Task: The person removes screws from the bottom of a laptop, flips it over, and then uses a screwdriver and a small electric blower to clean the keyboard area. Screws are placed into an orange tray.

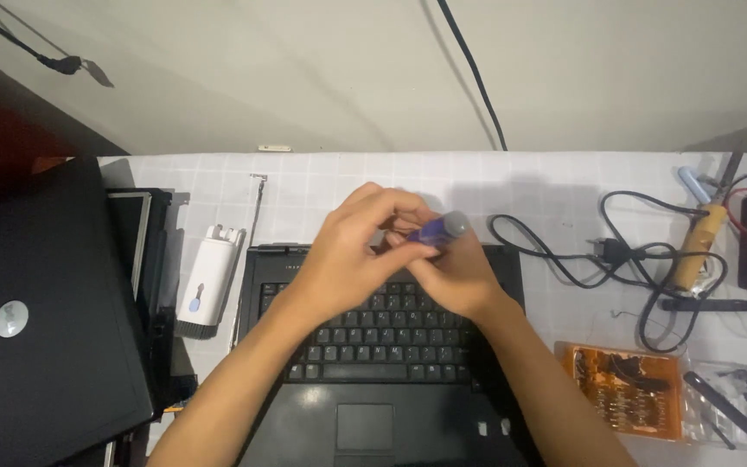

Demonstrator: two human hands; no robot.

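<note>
Hands: 2, left hand and right hand fingers clamped on 1 blue screwdriver | laptops: 2

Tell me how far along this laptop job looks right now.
Done: the laptop base lies with no screen attached, and the orange bit case is open. In hand: both hands, left hand and right hand, grip a blue screwdriver. Left: keyboard still seated.
</note>
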